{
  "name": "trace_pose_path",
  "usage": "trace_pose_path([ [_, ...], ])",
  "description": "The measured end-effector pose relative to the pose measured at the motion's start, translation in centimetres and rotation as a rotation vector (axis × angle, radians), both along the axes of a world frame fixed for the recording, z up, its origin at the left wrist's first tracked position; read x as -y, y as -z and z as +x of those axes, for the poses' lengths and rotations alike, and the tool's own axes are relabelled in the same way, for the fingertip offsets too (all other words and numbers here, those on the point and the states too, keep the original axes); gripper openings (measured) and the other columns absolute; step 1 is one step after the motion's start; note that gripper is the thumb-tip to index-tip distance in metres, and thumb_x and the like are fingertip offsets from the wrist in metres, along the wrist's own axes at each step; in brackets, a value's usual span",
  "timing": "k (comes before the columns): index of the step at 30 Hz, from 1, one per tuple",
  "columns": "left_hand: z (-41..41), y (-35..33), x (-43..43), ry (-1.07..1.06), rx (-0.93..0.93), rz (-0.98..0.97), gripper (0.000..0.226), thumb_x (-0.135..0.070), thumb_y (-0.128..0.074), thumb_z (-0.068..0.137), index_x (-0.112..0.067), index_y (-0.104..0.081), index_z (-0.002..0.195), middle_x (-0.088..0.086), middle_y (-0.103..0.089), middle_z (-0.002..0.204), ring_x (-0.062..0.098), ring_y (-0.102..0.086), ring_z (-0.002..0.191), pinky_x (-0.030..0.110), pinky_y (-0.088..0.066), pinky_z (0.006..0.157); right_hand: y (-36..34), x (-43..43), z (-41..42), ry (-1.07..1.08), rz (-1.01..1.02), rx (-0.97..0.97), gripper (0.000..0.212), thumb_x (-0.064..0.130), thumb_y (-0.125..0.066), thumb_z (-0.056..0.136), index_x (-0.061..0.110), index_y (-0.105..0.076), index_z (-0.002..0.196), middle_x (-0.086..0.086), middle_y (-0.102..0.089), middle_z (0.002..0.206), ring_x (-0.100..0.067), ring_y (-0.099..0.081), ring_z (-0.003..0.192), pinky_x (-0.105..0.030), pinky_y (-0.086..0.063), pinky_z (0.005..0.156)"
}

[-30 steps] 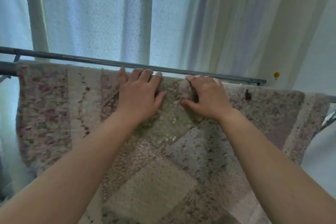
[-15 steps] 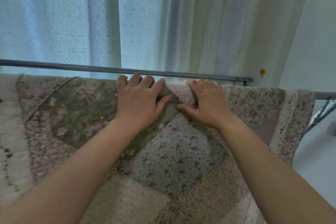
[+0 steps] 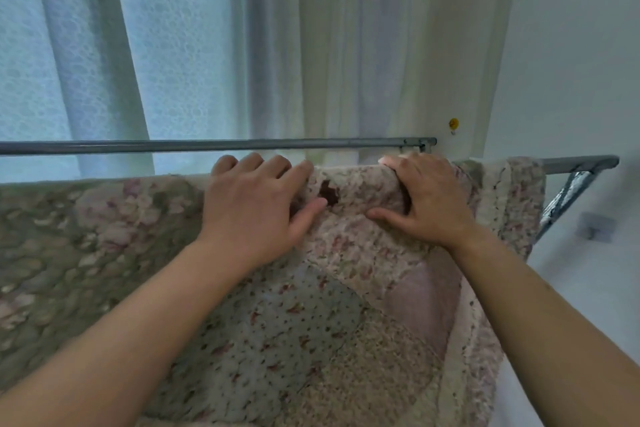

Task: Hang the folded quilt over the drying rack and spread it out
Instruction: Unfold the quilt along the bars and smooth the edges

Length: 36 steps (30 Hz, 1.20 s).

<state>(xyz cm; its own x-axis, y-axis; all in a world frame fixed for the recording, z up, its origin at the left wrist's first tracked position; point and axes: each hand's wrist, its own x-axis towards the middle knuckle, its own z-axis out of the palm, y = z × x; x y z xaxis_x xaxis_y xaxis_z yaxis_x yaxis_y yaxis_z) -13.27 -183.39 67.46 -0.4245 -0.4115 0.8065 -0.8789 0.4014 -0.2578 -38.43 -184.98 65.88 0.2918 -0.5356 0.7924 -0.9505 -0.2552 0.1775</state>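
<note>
A home — lace curtains (image 3: 166, 45), laundry rack (image 3: 575, 163).

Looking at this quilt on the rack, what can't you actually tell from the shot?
Head view only:
- Near rail: hidden under the quilt.
- Quilt's left and bottom ends: cut off by the frame.
- Its far side: behind the rack.
- Left hand and right hand fingertips: curl over the top fold.
- Yellow wall object: too small.
</note>
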Motion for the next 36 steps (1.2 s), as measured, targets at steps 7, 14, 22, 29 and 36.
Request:
trace_pose_path([
  [7,-6.3,0.4,0.1,-0.102,-0.041,0.02,0.058,-0.062,-0.042,0.076,-0.02,-0.069,0.105,0.002,-0.073,0.093,0.031,-0.066,0.08,0.043,-0.046,0.076,-0.1,1.2,-6.9,-0.036,-0.05,-0.02,0.072,0.068,-0.049,0.073,0.011,-0.054,0.116,-0.009,-0.062,0.101,-0.025,-0.056,0.09,-0.034,-0.037,0.081],
  [14,-15.5,0.8,-0.2,-0.19,-0.174,0.084,0.059,-0.06,-0.041,0.073,-0.02,-0.068,0.107,0.005,-0.072,0.099,0.035,-0.063,0.09,0.052,-0.041,0.087,-0.7,1.9,-13.7,-0.111,0.003,-0.085,0.073,0.067,-0.045,0.076,0.009,-0.054,0.119,-0.01,-0.063,0.104,-0.028,-0.059,0.094,-0.039,-0.043,0.079],
  [22,-22.0,1.4,0.6,-0.239,-0.222,0.092,0.051,-0.055,-0.052,0.073,-0.02,-0.067,0.108,0.005,-0.07,0.098,0.035,-0.061,0.091,0.052,-0.039,0.09,-0.6,2.4,-15.9,-0.169,0.035,-0.055,0.077,0.069,-0.039,0.074,0.011,-0.054,0.122,-0.01,-0.063,0.109,-0.028,-0.057,0.101,-0.041,-0.041,0.087],
  [29,-22.1,1.9,1.4,-0.236,-0.269,-0.002,0.054,-0.06,-0.051,0.075,-0.021,-0.066,0.108,0.006,-0.068,0.099,0.033,-0.058,0.096,0.048,-0.035,0.093,-0.6,3.1,-16.9,-0.167,-0.04,-0.04,0.077,0.072,-0.048,0.069,0.011,-0.058,0.115,-0.007,-0.065,0.104,-0.026,-0.06,0.096,-0.038,-0.043,0.085],
  [36,-23.5,-2.2,1.8,-0.316,0.01,0.303,0.053,-0.063,-0.056,0.077,-0.023,-0.052,0.112,0.0,-0.063,0.113,0.026,-0.059,0.104,0.033,-0.035,0.076,-3.6,3.4,-18.0,-0.166,0.162,-0.108,0.057,0.068,-0.062,0.067,0.023,-0.053,0.1,0.003,-0.063,0.095,-0.016,-0.055,0.081,-0.028,-0.032,0.063],
])
